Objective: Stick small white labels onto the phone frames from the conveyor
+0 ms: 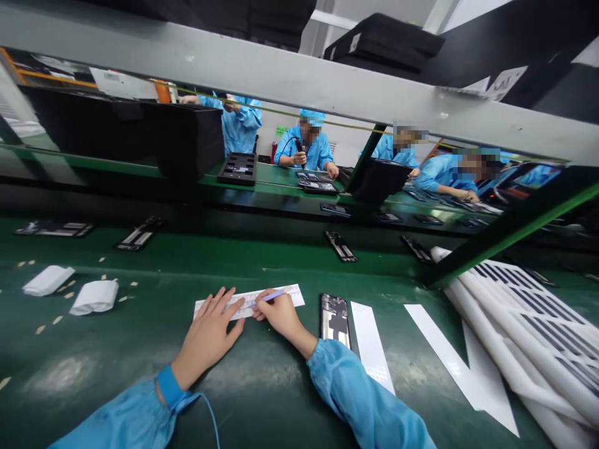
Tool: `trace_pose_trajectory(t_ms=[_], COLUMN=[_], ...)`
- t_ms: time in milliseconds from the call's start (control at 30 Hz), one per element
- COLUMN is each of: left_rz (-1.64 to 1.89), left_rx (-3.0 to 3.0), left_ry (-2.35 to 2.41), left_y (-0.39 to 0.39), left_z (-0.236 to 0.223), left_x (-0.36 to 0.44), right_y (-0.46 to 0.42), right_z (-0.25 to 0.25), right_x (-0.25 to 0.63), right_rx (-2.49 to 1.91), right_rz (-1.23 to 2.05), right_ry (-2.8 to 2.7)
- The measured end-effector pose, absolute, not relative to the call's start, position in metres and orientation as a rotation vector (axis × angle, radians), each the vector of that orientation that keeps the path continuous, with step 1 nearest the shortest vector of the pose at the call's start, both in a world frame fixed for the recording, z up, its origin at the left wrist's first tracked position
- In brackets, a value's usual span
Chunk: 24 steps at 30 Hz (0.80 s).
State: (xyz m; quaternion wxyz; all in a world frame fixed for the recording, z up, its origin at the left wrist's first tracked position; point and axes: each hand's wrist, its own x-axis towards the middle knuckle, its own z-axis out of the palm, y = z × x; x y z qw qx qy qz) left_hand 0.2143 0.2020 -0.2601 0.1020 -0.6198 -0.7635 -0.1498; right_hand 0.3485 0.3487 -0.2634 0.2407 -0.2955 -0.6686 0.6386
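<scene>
My left hand (210, 340) lies flat with its fingers spread over the left part of a white strip (294, 294) that carries rows of small markings. Between the fingers of my right hand (283, 319) is a slim light-purple pen (275, 295), its lower end on the strip close to my left fingertips. Just right of my right hand lies an opened phone (335, 317) with its inner parts bare; my sleeve comes up to its lower end. Beside the phone is a second white strip (369, 333). A blue wrist strap (169, 385) with a cord circles my left wrist.
More white strips (440, 346) and a white padded stack (519, 349) lie at right. Crumpled white wads (95, 296) and small tan scraps sit at left. Several phone frames (340, 246) line the bench's far side. Beyond a shelf beam (281, 68), people in blue work.
</scene>
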Motion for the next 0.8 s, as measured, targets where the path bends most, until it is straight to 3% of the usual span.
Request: trace_pose_trajectory(t_ms=[467, 800], left_rz=[-0.477, -0.454], left_rx=[-1.845, -1.875], left_ry=[-2.24, -2.162], left_y=[0.203, 0.203], left_z=[-0.263, -0.266], left_x=[0.211, 0.204], right_y=[0.354, 0.354], right_z=[-0.27, -0.246], right_x=[0.347, 0.357], right_rx=[-0.744, -0.736], right_rz=[1.884, 1.957], right_ry=[-1.763, -1.602])
